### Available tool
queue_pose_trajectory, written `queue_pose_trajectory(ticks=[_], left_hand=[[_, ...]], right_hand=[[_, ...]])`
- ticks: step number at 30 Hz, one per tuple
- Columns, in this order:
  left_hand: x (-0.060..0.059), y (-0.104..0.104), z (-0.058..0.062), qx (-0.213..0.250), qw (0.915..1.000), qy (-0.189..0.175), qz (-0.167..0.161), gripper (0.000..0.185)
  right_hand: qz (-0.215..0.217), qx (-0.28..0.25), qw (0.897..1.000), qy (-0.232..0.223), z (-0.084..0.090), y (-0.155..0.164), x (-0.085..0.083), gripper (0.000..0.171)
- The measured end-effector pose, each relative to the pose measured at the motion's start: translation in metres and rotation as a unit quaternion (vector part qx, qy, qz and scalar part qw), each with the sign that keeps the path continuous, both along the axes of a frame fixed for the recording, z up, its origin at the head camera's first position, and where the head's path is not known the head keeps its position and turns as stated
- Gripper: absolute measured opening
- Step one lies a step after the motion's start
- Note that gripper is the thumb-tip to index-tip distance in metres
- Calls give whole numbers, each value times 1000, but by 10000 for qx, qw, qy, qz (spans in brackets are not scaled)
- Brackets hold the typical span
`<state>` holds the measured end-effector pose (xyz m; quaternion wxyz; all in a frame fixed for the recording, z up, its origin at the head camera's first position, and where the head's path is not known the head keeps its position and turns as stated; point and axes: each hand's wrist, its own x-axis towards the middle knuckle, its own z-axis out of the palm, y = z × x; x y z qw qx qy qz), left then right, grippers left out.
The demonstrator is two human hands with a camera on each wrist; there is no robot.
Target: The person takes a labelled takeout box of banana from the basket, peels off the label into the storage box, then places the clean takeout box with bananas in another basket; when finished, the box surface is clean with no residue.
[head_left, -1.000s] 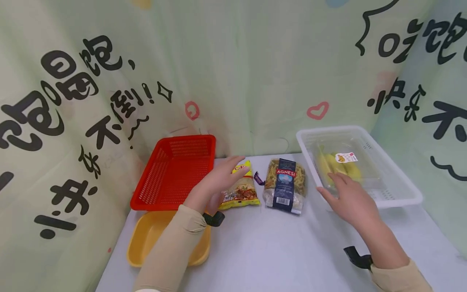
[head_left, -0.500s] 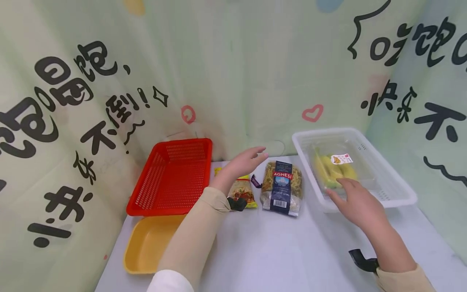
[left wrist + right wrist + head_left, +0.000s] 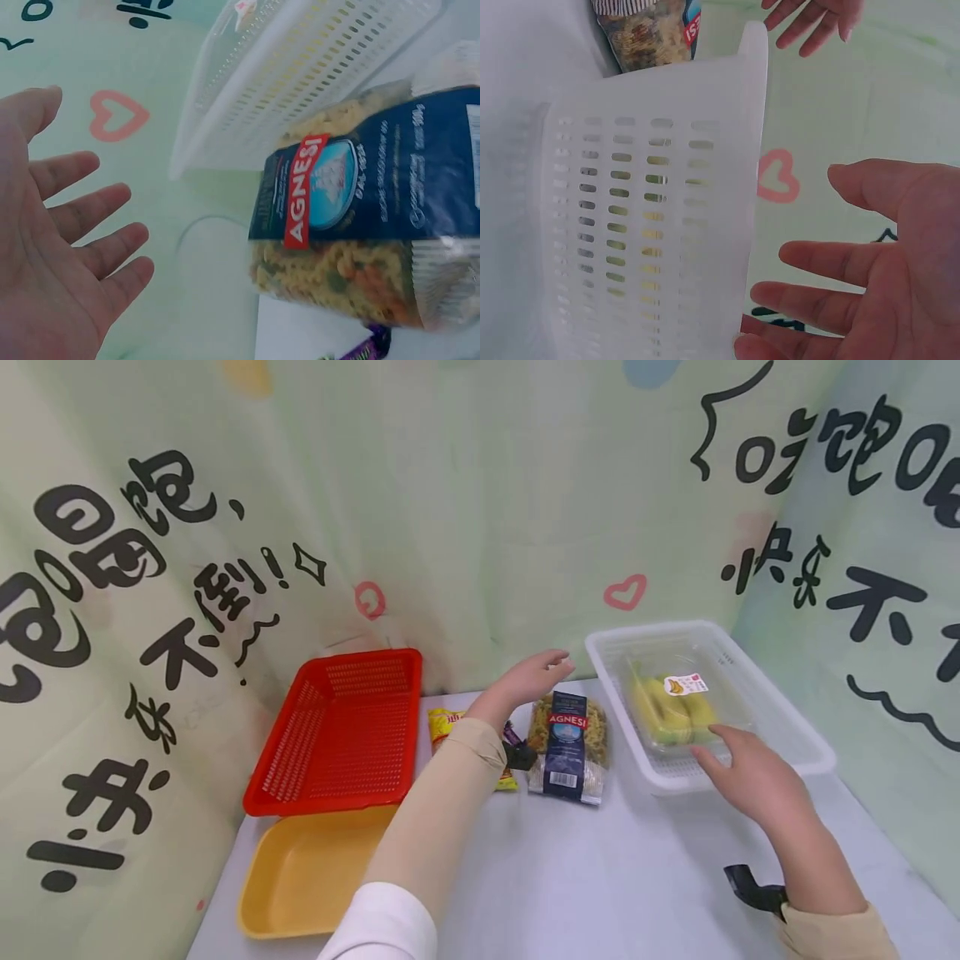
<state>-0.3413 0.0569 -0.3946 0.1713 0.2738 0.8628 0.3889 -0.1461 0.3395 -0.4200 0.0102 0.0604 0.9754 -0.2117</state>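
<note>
- Two hands spread, holding nothing: left hand (image 3: 528,681) above pasta bag (image 3: 567,749); right hand (image 3: 753,777) beside white basket (image 3: 780,710).
- Banana pack (image 3: 671,710) inside basket.
- Red basket (image 3: 341,735), yellow tray (image 3: 300,877) far left.

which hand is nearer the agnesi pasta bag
Left. The left hand hovers open just above the far end of the Agnesi pasta bag; the right hand is off to its right, at the white basket.

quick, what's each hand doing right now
Left hand: open, holding nothing, above the pasta bag.
Right hand: open, holding nothing, by the white basket.
</note>
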Motion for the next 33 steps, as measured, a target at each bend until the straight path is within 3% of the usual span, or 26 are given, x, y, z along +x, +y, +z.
queue_pose_trajectory(ticks=[7, 15, 22, 33], left_hand=[[-8, 30, -2, -200, 9997, 141, -31, 58], [-9, 57, -9, -229, 9997, 8, -16, 60], [-14, 77, -11, -683, 9968, 341, -229, 59], [-16, 113, -24, -1371, 9869, 842, -83, 64]], right_hand=[[-235, -162, 9996, -40, 3, 17, 2, 78], [-434, -292, 9986, -41, 6, 33, 1, 79], [-462, -523, 9975, -82, 1, 39, -8, 80], [-580, -521, 9960, -447, -2, 56, -21, 91]])
